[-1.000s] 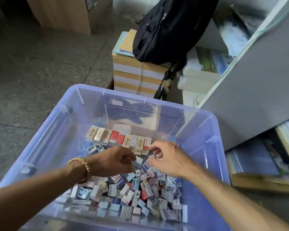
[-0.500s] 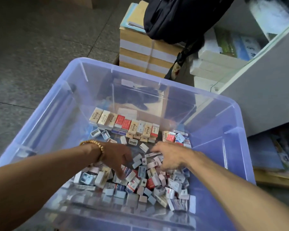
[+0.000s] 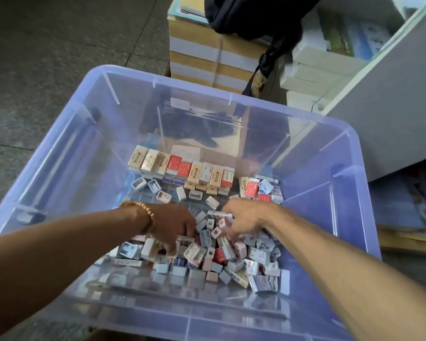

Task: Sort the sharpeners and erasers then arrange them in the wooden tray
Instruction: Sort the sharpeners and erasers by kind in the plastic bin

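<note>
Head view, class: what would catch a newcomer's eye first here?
A big clear blue tub fills the view. A neat row of boxed erasers lines its far side, and a jumbled pile of erasers and sharpeners lies nearer. The left hand and right hand dig into the pile.

You've got open floor inside the translucent blue plastic bin (image 3: 67, 153) along its left wall and far end. The standing row of boxed erasers (image 3: 182, 168) blocks mid-bin; the loose heap of small sharpeners and erasers (image 3: 226, 257) fills the near part.
</note>
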Tool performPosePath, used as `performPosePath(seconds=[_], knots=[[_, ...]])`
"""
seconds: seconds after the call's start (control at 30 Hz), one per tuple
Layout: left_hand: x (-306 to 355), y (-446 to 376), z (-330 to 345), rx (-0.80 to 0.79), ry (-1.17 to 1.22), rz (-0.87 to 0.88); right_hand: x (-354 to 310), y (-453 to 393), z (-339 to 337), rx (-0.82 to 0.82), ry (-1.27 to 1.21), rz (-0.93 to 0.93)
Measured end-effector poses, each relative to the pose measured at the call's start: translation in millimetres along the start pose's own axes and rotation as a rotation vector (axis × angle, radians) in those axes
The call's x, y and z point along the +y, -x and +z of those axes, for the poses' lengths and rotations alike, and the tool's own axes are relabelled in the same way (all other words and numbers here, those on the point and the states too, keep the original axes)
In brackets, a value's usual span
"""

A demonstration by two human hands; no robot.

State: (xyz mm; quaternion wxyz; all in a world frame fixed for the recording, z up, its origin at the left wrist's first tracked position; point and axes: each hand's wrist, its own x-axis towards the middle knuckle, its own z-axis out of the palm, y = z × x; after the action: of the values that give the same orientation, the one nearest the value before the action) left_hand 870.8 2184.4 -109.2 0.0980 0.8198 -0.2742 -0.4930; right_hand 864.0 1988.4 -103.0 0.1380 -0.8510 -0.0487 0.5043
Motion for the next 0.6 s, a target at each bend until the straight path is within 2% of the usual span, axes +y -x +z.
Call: performPosePath(seconds=[0.2, 0.4, 0.5, 0.6], knots=[[3.8, -4.4, 5.0, -0.030, -0.061, -0.005, 0.1, -0.1, -2.2, 0.009, -0.080, -0.034], [1.8, -4.6, 2.2, -0.028, 0.034, 0.004, -5.4, 3.1, -2.2, 0.037, -0.127, -0.054], [3.3, -4.3, 2.6, -0.042, 0.052, -0.009, -4.4, 5.2, -7.6, 0.085, -0.160, -0.050], [2.5, -4.2, 3.1, -0.056, 0.054, -0.004, -3.4, 4.1, -10.4, 0.177, -0.300, -0.065]])
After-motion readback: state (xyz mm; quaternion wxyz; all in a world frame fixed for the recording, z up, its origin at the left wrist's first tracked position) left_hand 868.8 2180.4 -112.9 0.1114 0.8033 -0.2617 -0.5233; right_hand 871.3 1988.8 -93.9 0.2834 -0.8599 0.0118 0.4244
